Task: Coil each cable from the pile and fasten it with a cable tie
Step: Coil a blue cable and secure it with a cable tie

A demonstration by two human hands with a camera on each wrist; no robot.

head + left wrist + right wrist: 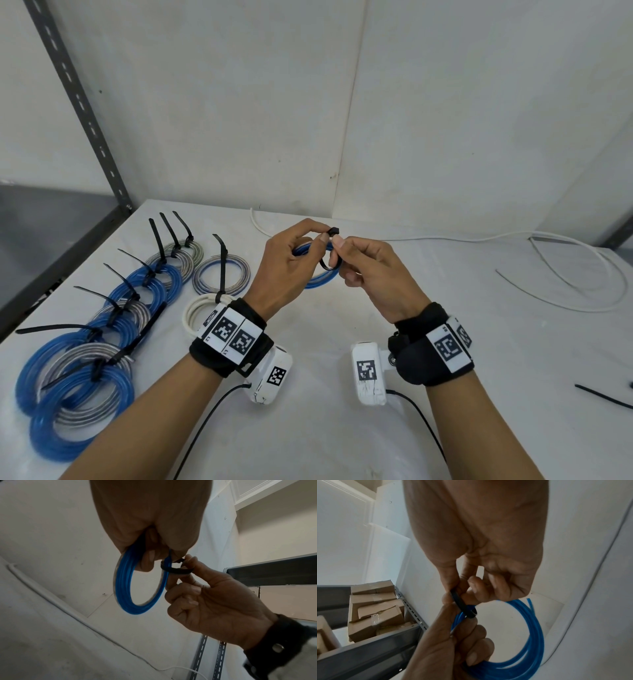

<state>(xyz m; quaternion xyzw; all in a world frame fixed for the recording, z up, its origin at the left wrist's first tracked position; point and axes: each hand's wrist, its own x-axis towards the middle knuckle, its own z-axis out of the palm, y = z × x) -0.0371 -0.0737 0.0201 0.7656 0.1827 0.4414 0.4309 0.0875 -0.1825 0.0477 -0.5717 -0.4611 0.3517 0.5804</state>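
Observation:
A small coil of blue cable (317, 279) (123, 588) (522, 642) hangs above the white table, held in the curled fingers of my left hand (320, 235) (150, 558). A black cable tie (329, 265) (176, 571) (464, 605) is looped round the coil's strands. My left thumb and forefinger pinch the tie's head (334, 230). My right hand (337, 251) (187, 566) (464, 589) meets it from the right and pinches the tie's strap between thumb and forefinger, its other fingers curled. The tie's loop is still wide.
Several tied blue and grey coils (85, 377) lie in rows at the left, a tied white coil (198, 313) beside my left wrist. A loose white cable (582, 274) sprawls at the right. A spare black tie (603, 395) lies near the right edge. Shelving holds cardboard boxes (375, 608).

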